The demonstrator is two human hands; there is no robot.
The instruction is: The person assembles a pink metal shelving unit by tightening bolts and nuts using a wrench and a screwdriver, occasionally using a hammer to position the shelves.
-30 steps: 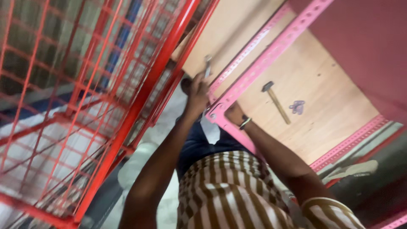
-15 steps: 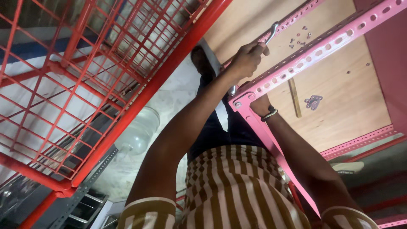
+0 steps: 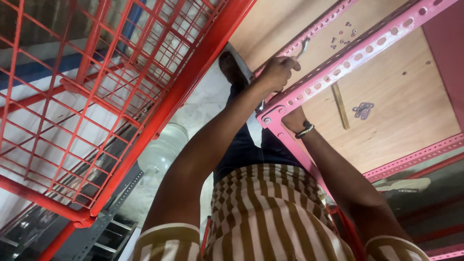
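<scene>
Wrench sticks out past the curled left-hand fingers gripping it at the pink slotted frame corner; right hand fingers hidden under that rail, grip unclear.

Left hand grips wrench at pink frame

Two hands: left hand closed on one metal wrench; right hand under the frame, one wristband. Pink perforated angle bars: three. Red wire-mesh cage: one, left of the fingers. Wooden stick: one. Small metal hinge: one. Loose fasteners beyond the fingertips: several, too small to count.
</scene>
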